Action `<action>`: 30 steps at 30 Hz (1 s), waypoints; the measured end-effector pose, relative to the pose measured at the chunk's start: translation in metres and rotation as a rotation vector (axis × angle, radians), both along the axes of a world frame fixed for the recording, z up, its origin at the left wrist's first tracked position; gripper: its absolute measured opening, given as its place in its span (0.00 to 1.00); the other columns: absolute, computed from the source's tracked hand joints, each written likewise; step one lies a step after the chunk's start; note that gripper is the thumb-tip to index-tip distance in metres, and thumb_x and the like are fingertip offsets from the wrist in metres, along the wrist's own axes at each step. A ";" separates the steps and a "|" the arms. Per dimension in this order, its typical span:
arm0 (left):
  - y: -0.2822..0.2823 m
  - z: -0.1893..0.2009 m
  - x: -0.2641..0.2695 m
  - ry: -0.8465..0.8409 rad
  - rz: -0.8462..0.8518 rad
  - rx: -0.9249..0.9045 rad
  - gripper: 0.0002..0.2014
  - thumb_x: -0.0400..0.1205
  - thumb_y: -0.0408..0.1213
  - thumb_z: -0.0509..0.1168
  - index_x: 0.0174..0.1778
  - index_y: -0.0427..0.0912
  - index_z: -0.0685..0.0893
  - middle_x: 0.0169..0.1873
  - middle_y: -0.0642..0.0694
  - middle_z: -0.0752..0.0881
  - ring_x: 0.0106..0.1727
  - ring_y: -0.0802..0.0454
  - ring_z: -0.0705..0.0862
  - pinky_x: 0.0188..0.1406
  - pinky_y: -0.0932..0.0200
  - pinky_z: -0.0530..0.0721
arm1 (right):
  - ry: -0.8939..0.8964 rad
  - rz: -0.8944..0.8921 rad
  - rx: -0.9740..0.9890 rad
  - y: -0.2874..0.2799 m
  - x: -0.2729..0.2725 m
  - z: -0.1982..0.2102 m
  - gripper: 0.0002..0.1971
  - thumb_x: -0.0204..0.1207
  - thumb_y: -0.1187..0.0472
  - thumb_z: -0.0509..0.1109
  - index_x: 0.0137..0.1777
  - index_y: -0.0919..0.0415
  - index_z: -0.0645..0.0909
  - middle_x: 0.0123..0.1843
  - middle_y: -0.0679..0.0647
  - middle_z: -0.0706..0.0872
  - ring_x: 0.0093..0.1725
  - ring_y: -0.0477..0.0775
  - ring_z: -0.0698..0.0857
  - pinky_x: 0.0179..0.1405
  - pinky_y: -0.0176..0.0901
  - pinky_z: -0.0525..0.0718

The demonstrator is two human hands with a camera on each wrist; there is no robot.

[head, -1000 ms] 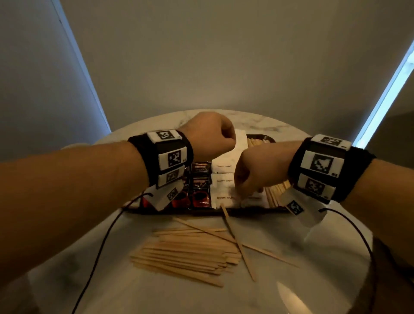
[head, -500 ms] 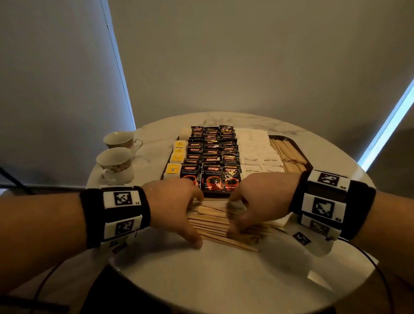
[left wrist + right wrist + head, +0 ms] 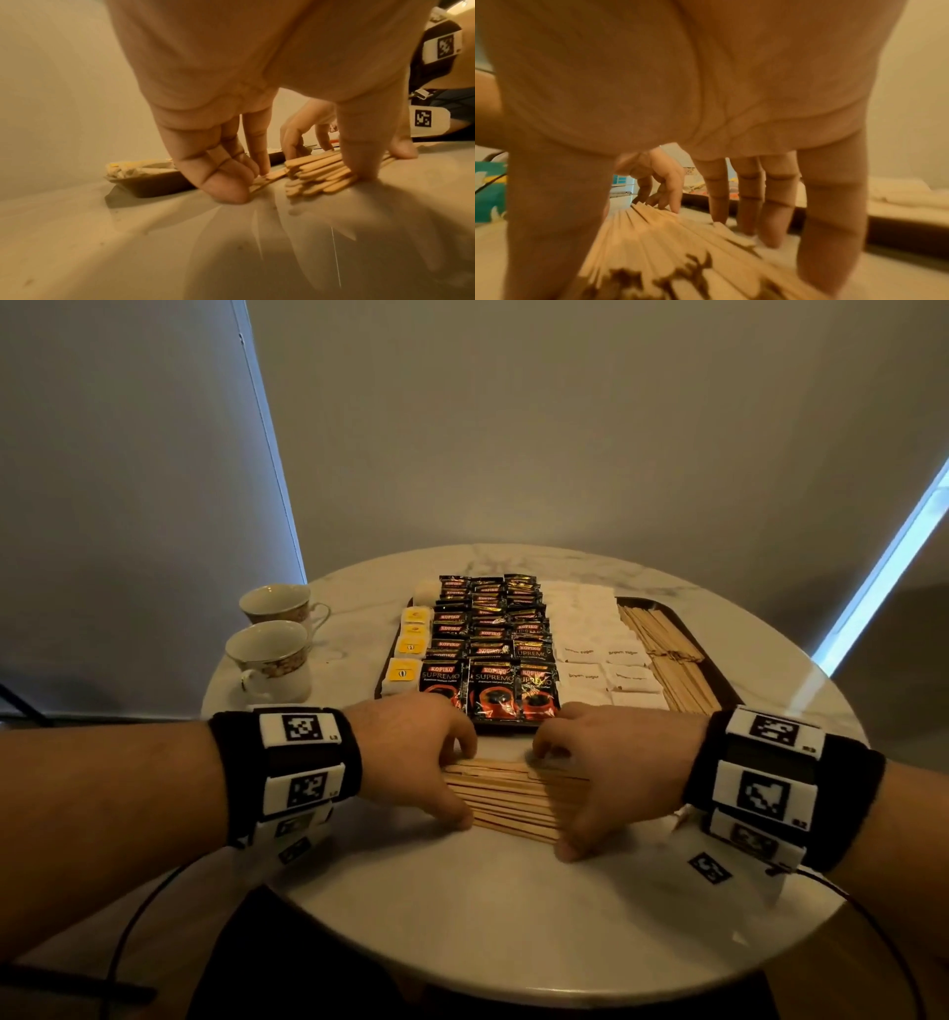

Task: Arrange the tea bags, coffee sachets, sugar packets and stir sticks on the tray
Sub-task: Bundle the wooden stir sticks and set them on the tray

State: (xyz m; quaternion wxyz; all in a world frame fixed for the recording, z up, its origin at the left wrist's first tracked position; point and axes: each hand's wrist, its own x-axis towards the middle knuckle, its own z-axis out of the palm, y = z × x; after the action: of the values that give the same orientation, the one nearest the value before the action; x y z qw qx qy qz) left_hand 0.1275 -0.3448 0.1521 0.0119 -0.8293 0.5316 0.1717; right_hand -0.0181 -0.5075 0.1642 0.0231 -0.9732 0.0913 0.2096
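Note:
A pile of loose wooden stir sticks lies on the table just in front of the dark tray. My left hand brackets the pile's left end, thumb on the near side, curled fingers on the far side. My right hand brackets the right end the same way. The left wrist view shows the stir sticks squeezed between thumb and fingers. On the tray lie yellow tea bags, black coffee sachets, white sugar packets and more stir sticks.
Two teacups stand on the round marble table, left of the tray. A wall stands close behind the table. Cables hang from both wristbands over the near edge.
Both hands have come down from above the tray onto the loose sticks. The scattered sticks are now pushed together into a tighter, aligned pile between the hands.

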 end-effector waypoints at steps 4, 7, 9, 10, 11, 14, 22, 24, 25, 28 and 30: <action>-0.005 -0.002 -0.004 -0.008 -0.021 -0.046 0.28 0.76 0.58 0.78 0.71 0.54 0.82 0.56 0.57 0.83 0.53 0.60 0.81 0.53 0.64 0.84 | -0.037 0.027 0.066 0.001 0.007 -0.005 0.39 0.71 0.37 0.79 0.79 0.43 0.67 0.69 0.46 0.74 0.64 0.48 0.77 0.65 0.46 0.85; -0.006 -0.002 -0.005 -0.041 -0.027 -0.056 0.28 0.76 0.58 0.77 0.70 0.54 0.83 0.56 0.57 0.84 0.55 0.59 0.82 0.53 0.64 0.84 | -0.075 0.068 0.042 0.012 0.016 -0.015 0.35 0.75 0.32 0.73 0.76 0.44 0.67 0.66 0.47 0.74 0.60 0.48 0.76 0.63 0.48 0.84; -0.004 -0.003 -0.003 -0.055 -0.018 -0.060 0.27 0.77 0.57 0.77 0.70 0.55 0.83 0.57 0.57 0.85 0.55 0.59 0.83 0.56 0.61 0.85 | -0.080 0.082 0.009 0.017 0.021 -0.019 0.33 0.77 0.31 0.69 0.75 0.46 0.66 0.65 0.48 0.74 0.59 0.49 0.77 0.62 0.50 0.84; -0.003 -0.003 -0.001 -0.045 -0.007 -0.063 0.26 0.77 0.56 0.78 0.70 0.55 0.82 0.57 0.57 0.85 0.55 0.59 0.83 0.56 0.60 0.86 | -0.067 0.089 0.001 0.017 0.023 -0.019 0.32 0.79 0.31 0.68 0.75 0.46 0.66 0.65 0.48 0.75 0.59 0.50 0.78 0.62 0.50 0.84; -0.001 -0.003 0.002 -0.027 0.004 -0.070 0.26 0.77 0.54 0.78 0.70 0.56 0.82 0.56 0.58 0.85 0.53 0.60 0.83 0.55 0.61 0.85 | -0.053 0.097 -0.002 0.017 0.024 -0.019 0.30 0.80 0.32 0.66 0.75 0.46 0.65 0.65 0.49 0.76 0.58 0.50 0.78 0.62 0.51 0.85; 0.007 -0.001 0.010 0.020 0.028 -0.114 0.23 0.77 0.48 0.79 0.68 0.57 0.82 0.52 0.59 0.85 0.51 0.62 0.83 0.51 0.66 0.82 | -0.050 0.130 -0.019 0.016 0.027 -0.017 0.25 0.85 0.35 0.62 0.74 0.46 0.64 0.65 0.49 0.78 0.55 0.50 0.80 0.58 0.50 0.85; 0.023 -0.003 0.024 0.045 0.065 -0.199 0.17 0.80 0.39 0.77 0.63 0.58 0.86 0.48 0.60 0.85 0.50 0.63 0.83 0.49 0.69 0.81 | -0.078 0.185 -0.094 0.021 0.039 -0.019 0.16 0.90 0.43 0.57 0.68 0.51 0.69 0.54 0.50 0.81 0.46 0.50 0.82 0.49 0.49 0.86; 0.022 0.002 0.025 0.070 0.061 -0.227 0.16 0.80 0.38 0.77 0.61 0.58 0.87 0.47 0.59 0.86 0.49 0.62 0.84 0.51 0.63 0.87 | -0.084 0.185 -0.069 0.020 0.041 -0.018 0.12 0.90 0.46 0.58 0.67 0.51 0.69 0.48 0.48 0.80 0.43 0.48 0.81 0.42 0.45 0.83; 0.022 0.005 0.026 0.076 0.058 -0.252 0.15 0.80 0.37 0.76 0.61 0.57 0.88 0.47 0.59 0.87 0.49 0.61 0.85 0.52 0.60 0.88 | -0.092 0.183 -0.052 0.019 0.041 -0.016 0.10 0.91 0.49 0.59 0.66 0.50 0.69 0.46 0.46 0.79 0.41 0.47 0.80 0.38 0.42 0.80; 0.024 0.012 0.031 0.105 0.099 -0.334 0.16 0.80 0.32 0.72 0.59 0.57 0.89 0.46 0.58 0.89 0.48 0.60 0.87 0.52 0.61 0.89 | -0.116 0.166 -0.002 0.016 0.043 -0.012 0.03 0.90 0.51 0.59 0.58 0.47 0.68 0.45 0.45 0.77 0.42 0.47 0.79 0.36 0.42 0.74; 0.025 0.016 0.035 0.144 0.140 -0.389 0.16 0.79 0.31 0.73 0.55 0.58 0.89 0.44 0.58 0.89 0.46 0.60 0.88 0.48 0.63 0.88 | -0.122 0.134 0.048 0.013 0.046 -0.011 0.02 0.90 0.53 0.58 0.56 0.48 0.69 0.45 0.45 0.78 0.43 0.48 0.79 0.38 0.43 0.74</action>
State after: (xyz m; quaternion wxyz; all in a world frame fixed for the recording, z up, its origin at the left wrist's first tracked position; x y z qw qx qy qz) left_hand 0.1625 -0.3203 0.1686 -0.1985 -0.8364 0.4954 0.1250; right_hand 0.0277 -0.4946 0.1532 0.0379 -0.9873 0.0193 0.1532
